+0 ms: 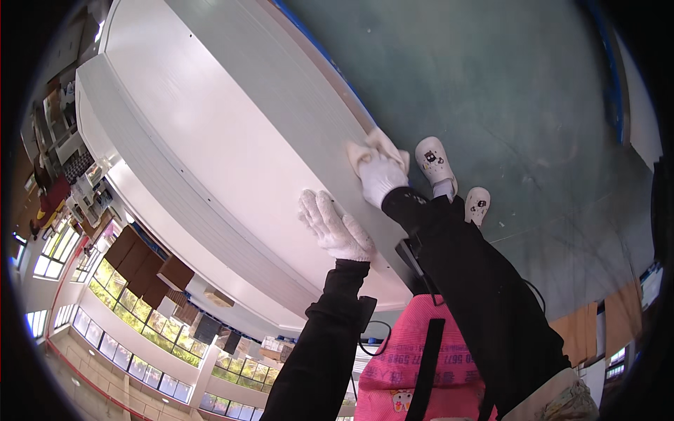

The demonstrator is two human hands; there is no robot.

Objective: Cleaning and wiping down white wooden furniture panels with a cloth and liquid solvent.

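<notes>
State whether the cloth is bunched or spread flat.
Bunched: the cloth shows creases and uneven, crumpled edges at the right hand, rather than one smooth sheet.

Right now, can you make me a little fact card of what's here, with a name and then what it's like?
Left hand: white-gloved, open, laid on the panel
Right hand: white-gloved, holding a cloth at the panel's edge
Panel: long, mostly white
Cloth: off-white, crumpled
Apron: pink
Shoes: white, dark decorations
Floor: grey-green
Windows: lower left, greenery outside
</notes>
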